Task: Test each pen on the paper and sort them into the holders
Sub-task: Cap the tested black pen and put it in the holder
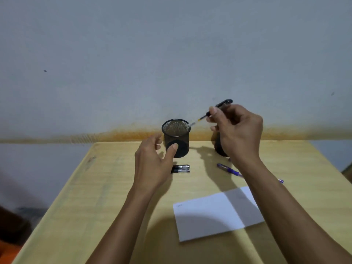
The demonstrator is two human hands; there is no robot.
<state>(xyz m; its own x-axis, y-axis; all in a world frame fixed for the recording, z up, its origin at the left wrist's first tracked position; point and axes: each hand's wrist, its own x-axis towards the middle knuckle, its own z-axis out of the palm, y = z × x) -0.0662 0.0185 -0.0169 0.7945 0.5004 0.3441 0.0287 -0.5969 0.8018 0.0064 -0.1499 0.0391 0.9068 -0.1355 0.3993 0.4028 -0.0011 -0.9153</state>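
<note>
My right hand (236,130) grips a black pen (224,103) tilted tip-down, its tip at the right rim of a black mesh holder (176,138) at the table's far edge. My left hand (152,164) hovers with fingers apart just in front of that holder, thumb near its wall, holding nothing. A second dark holder (219,147) stands mostly hidden behind my right hand. Two black pens (182,169) lie side by side in front of the mesh holder. A purple pen (228,169) lies under my right forearm. White paper (209,214) with a faint mark lies nearer me.
The yellow wooden table (114,197) ends against a grey wall with an orange stain along its base. The table's left edge drops to a dark floor area with something orange at the lower left corner.
</note>
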